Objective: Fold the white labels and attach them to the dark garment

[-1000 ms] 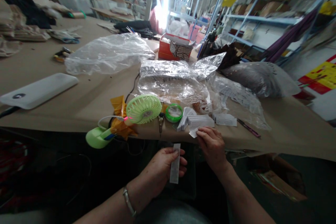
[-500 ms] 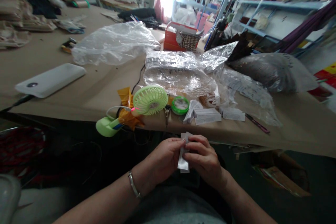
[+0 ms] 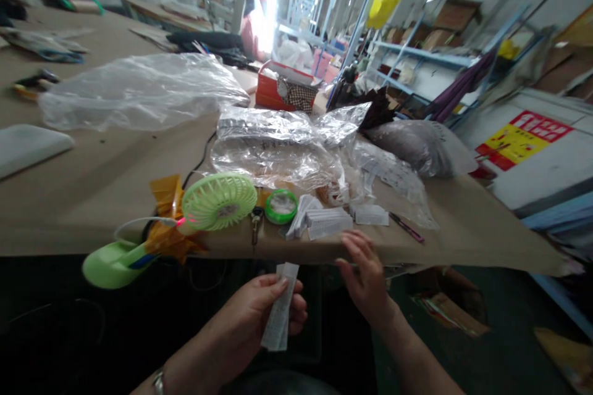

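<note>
My left hand (image 3: 259, 315) is closed on a few narrow white paper strips (image 3: 280, 308), held upright below the table edge. To its right, my right hand (image 3: 365, 274) is raised with fingers apart and nothing in it, just under the table's front edge. Above it on the brown table (image 3: 92, 191) lies a small stack of white paper strips (image 3: 327, 222), with another white slip (image 3: 370, 215) beside it. A green ring-shaped tape roll (image 3: 280, 206) and a light green handheld fan (image 3: 217, 200) lie left of the stack.
Crumpled clear plastic bags (image 3: 278, 148) cover the table's middle. A larger clear bag (image 3: 139, 89) sits at left, a grey filled bag (image 3: 417, 148) at right, a red box (image 3: 282, 89) behind. A dark pen (image 3: 406, 228) lies near the slips. Shelving stands at right.
My hands were together on the strips half a second ago. Now my right hand has let go and risen toward the table edge, while my left keeps the strips.
</note>
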Demonstrator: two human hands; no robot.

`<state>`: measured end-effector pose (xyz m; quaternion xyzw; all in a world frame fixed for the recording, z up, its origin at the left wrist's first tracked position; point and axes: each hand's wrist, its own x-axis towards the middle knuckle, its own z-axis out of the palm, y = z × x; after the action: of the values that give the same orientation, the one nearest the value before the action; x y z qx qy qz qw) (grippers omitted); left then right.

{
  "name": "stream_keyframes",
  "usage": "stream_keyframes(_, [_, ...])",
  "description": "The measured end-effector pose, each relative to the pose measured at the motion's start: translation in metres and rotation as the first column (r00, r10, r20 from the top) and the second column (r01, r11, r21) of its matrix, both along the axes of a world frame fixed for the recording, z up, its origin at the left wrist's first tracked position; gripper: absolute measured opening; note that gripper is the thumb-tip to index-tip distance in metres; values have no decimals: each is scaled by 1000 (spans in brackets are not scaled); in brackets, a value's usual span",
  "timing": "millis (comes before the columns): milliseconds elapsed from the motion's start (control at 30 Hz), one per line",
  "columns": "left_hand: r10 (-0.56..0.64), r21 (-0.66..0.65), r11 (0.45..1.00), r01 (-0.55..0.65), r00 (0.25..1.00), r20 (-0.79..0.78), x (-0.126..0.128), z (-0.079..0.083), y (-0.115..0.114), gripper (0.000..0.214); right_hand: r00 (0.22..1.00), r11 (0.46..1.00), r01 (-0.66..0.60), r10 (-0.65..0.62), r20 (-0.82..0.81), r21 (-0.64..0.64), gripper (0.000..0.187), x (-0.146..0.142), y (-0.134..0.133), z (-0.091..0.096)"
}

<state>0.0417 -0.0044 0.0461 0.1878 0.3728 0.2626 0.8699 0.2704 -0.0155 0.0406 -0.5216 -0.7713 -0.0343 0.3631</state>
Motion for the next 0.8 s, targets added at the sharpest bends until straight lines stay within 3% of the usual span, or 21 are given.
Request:
stream_keyframes(67, [7,-11,1000,-8,999,-34,0,-4,0,21,954,961,274,-276,116,38,50,28,11,-4])
stream_keyframes(100, [8,-19,1000,-9,999,-47,1,-6,0,21,917,935,353,-353,186,36,57,40,16,-7])
stream_keyframes(200, [-3,-34,999,1,998,-67,3,-9,-1,22,847,900,434,-401,349,-20,57,60,21,-15])
stream_keyframes(300, [3,-34,999,-5,998,-70,3,-11,-1,23,853,913,405,-362,376,-41,49,65,16,-19])
stream_keyframes(533, [12,-34,999,-14,998,-66,-3,-14,-1,24,941,965,260,-245,233,-35,28,76,1,-17])
stream_keyframes(700, [4,-43,999,-7,997,-77,-1,-16,-2,23,943,964,245,-213,255,-102,26,81,11,5])
stream_keyframes(800, [8,-39,999,-11,997,-72,-2,-17,-3,24,931,966,195,-128,341,-171,21,79,25,22])
